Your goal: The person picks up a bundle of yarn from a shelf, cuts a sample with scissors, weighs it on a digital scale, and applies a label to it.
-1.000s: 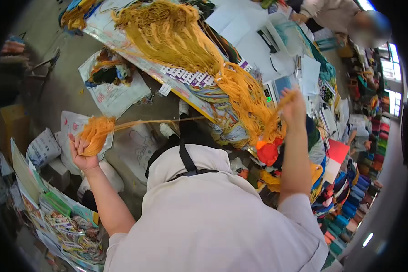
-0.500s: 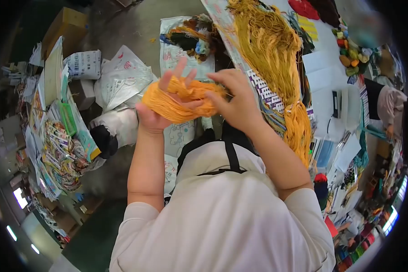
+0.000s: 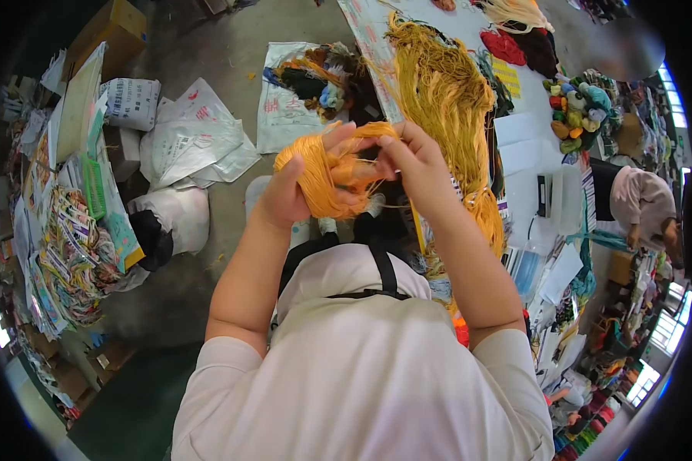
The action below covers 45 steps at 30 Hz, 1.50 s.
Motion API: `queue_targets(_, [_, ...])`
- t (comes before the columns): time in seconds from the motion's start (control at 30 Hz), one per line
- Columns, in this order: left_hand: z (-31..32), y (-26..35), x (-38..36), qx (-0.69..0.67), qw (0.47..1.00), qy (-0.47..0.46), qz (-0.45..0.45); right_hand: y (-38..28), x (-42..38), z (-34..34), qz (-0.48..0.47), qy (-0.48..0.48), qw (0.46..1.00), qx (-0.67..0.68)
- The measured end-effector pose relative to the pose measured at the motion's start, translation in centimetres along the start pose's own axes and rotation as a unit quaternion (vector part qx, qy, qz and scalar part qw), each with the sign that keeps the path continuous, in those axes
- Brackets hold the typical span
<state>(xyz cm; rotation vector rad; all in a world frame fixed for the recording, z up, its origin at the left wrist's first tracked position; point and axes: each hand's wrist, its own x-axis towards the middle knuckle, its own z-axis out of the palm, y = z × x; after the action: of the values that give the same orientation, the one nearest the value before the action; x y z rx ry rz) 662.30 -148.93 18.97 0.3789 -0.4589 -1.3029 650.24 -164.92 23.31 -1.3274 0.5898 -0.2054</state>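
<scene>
A skein of orange thread is looped around my left hand, its fingers passing through the loop. The thumb lies along the outer side of the skein, and part of the fingers is hidden by thread. My right hand is closed at the far side of the loop, its thumb and fingers pinching orange strands there. Some loose strands hang between the two hands. To the right, a long pile of gold and olive thread lies on the table, near my right hand.
White plastic sacks lie on the floor ahead. A sack with dark and coloured yarn is beside the table. Coloured yarn balls sit farther right. Mixed thread bundles lie at left. Another person stands at far right.
My right hand has closed on strands at the skein's far side. My left fingers, spread and raised before, are now more curled inside the loop. The view has shifted slightly.
</scene>
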Motion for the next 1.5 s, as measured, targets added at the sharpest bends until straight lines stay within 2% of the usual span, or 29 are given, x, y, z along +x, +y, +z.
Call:
queue_targets(0.03, [-1.0,0.0,-0.4,-0.029,0.998,-0.004,-0.053,-0.3,0.3,-0.3,0.050,0.008,0.999,-0.001])
queue_targets(0.07, [-1.0,-0.1,-0.3,-0.031,0.998,-0.004,-0.053,-0.4,0.4,-0.6,0.007,-0.014,0.982,-0.190])
queue_targets(0.1, [-0.9,-0.2,-0.2,-0.022,0.997,0.065,-0.045,-0.3,0.4,-0.8,-0.034,-0.035,0.928,-0.370])
queue_targets(0.13, [-0.8,-0.4,-0.1,-0.014,0.990,0.134,-0.038,0.0,0.1,-0.4,-0.035,-0.057,0.889,-0.454])
queue_targets(0.17, [-0.9,-0.7,0.0,-0.018,0.990,0.134,-0.044,0.6,-0.1,-0.1,-0.071,-0.096,0.872,-0.475])
queue_targets(0.2, [-1.0,-1.3,0.2,0.069,0.981,0.146,-0.110,1.3,-0.3,0.3,-0.104,-0.134,0.853,-0.494])
queue_targets(0.23, [-1.0,-1.9,0.3,0.154,0.960,0.154,-0.175,1.7,-0.4,0.6,-0.133,-0.152,0.876,-0.438])
queue_targets(0.27, [-1.0,-2.5,0.2,0.174,0.942,0.211,-0.195,2.3,-0.6,0.6,-0.125,-0.146,0.879,-0.435])
queue_targets(0.3, [-1.4,-3.0,0.4,0.172,0.941,0.208,-0.204,3.0,-0.6,0.4,-0.107,-0.104,0.913,-0.379])
queue_targets(0.33, [-2.2,-3.5,0.5,0.163,0.925,0.271,-0.209,3.9,-0.4,-0.1,-0.090,-0.059,0.941,-0.320])
queue_targets(0.37, [-2.9,-3.9,0.6,0.155,0.905,0.334,-0.215,5.2,-0.3,-0.8,-0.043,-0.032,0.974,-0.219])
queue_targets(0.43, [-3.6,-4.2,0.6,0.181,0.898,0.350,-0.198,12.9,1.3,-4.1,0.110,0.083,0.990,-0.014])
queue_targets(0.47, [-4.0,-4.4,0.2,0.190,0.899,0.362,-0.160,16.8,2.0,-5.8,0.173,0.150,0.969,0.095])
queue_targets(0.5, [-4.4,-4.7,-0.2,0.199,0.898,0.372,-0.124,21.6,2.7,-7.7,0.233,0.227,0.935,0.142])
queue_targets(0.53, [-4.9,-4.8,-0.4,0.201,0.897,0.372,-0.133,25.9,3.8,-9.3,0.290,0.300,0.889,0.187])
queue_targets(0.57, [-5.3,-4.9,-0.7,0.193,0.901,0.369,-0.120,28.7,4.9,-10.1,0.295,0.303,0.885,0.193])
queue_targets(0.63, [-5.4,-5.1,-0.9,0.183,0.907,0.368,-0.096,32.7,7.3,-11.1,0.375,0.375,0.815,0.234])
queue_targets(0.73, [-6.1,-5.2,-1.1,0.174,0.915,0.355,-0.078,36.3,9.9,-11.3,0.341,0.431,0.782,0.295])
queue_targets(0.87, [-6.5,-5.5,-0.8,0.181,0.905,0.376,-0.083,34.1,9.3,-10.4,0.339,0.439,0.795,0.244])
queue_targets(0.93, [-6.4,-5.9,-0.2,0.195,0.903,0.372,-0.086,28.4,7.0,-8.7,0.187,0.323,0.904,0.210])
queue_targets(0.97, [-6.0,-6.0,0.3,0.185,0.912,0.355,-0.084,23.8,5.8,-7.4,0.159,0.243,0.937,0.197])
queue_targets(1.0, [-5.4,-5.9,0.8,0.180,0.915,0.349,-0.089,18.8,4.3,-6.3,0.129,0.161,0.961,0.182])
queue_targets(1.03, [-4.7,-5.9,1.3,0.173,0.919,0.341,-0.093,14.3,2.5,-5.4,0.109,0.103,0.983,0.102])
queue_targets(1.13, [-3.6,-5.5,1.7,0.188,0.932,0.299,-0.082,6.9,-1.0,-3.5,0.078,-0.015,0.995,-0.053])
queue_targets(1.2, [-2.4,-5.2,2.0,0.175,0.947,0.261,-0.071,5.8,-1.5,-2.9,0.095,-0.020,0.993,-0.064])
queue_targets(1.27, [-1.0,-4.6,2.0,0.237,0.931,0.266,-0.078,5.6,-1.8,-2.3,0.089,0.009,0.995,-0.048])
queue_targets(1.43, [1.1,-3.7,1.8,0.263,0.930,0.252,-0.054,5.5,-3.3,-1.2,0.134,-0.001,0.990,-0.039])
queue_targets(1.47, [1.5,-3.6,1.6,0.275,0.926,0.252,-0.051,6.1,-3.8,-1.1,0.018,0.074,0.990,-0.117])
queue_targets(1.5, [1.8,-3.5,1.5,0.287,0.923,0.253,-0.047,6.3,-4.0,-1.0,-0.099,0.147,0.965,-0.192])
